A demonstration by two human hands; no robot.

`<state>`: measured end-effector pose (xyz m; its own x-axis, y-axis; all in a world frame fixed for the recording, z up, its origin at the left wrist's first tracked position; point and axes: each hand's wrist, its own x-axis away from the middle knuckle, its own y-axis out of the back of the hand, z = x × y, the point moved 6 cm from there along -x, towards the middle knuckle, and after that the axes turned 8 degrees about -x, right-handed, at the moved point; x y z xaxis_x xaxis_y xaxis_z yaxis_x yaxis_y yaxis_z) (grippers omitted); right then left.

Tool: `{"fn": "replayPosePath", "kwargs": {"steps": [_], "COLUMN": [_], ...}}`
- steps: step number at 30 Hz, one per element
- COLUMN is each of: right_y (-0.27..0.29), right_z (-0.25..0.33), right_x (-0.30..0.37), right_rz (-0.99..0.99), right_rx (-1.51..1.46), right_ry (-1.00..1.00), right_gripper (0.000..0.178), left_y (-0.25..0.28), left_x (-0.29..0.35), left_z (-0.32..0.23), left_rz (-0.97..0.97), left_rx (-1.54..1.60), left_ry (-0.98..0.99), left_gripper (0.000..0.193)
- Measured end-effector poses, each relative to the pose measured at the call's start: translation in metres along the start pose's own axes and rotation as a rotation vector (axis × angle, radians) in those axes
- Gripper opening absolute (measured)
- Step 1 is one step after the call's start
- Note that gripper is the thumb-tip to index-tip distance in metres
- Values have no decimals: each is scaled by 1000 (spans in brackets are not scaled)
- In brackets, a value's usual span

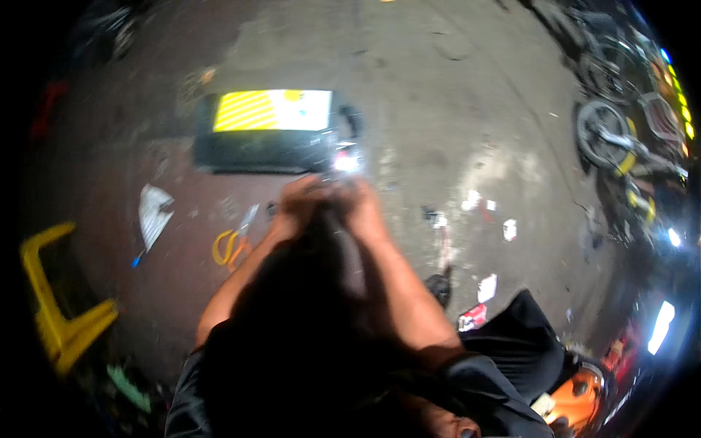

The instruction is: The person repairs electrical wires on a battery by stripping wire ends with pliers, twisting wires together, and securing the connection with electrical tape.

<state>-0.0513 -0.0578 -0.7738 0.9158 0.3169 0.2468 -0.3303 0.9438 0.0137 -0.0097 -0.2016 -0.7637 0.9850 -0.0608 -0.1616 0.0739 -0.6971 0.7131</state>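
My left hand [298, 203] and my right hand [363, 208] are close together in front of me, fingers curled inward. Between and just beyond them is a shiny, bright spot of clear material [345, 162], too blurred to name. Directly behind my hands lies a dark, flat rectangular case [255, 152] with a yellow-and-white label [274, 109] on its upper side. A dark loop [352, 120] sticks out at its right end. Scissors [232, 244] with yellow-orange handles lie on the floor left of my left forearm.
A white crumpled packet [153, 212] with a blue tip lies at left, near a yellow frame [55, 314]. White scraps [487, 287] and a red-and-white packet [473, 317] litter the floor at right. Bicycle wheels [602, 133] stand far right; an orange object [577, 401] sits lower right.
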Motion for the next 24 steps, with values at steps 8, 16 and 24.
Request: {"fn": "replayPosePath", "kwargs": {"steps": [8, 16, 24], "right_y": [-16, -5, 35], "right_z": [-5, 19, 16], "right_x": [3, -4, -11], "right_rz": [103, 147, -34], "right_rx": [-264, 330, 445], "right_ry": [-256, 203, 77], "right_gripper": [14, 18, 29], "left_y": [12, 12, 21], "left_x": [6, -3, -6], "left_z": [0, 0, -2], "left_rz": [162, 257, 235], "left_rx": [977, 1049, 1006], "left_ry": [666, 584, 604], "left_gripper": [16, 21, 20]}}
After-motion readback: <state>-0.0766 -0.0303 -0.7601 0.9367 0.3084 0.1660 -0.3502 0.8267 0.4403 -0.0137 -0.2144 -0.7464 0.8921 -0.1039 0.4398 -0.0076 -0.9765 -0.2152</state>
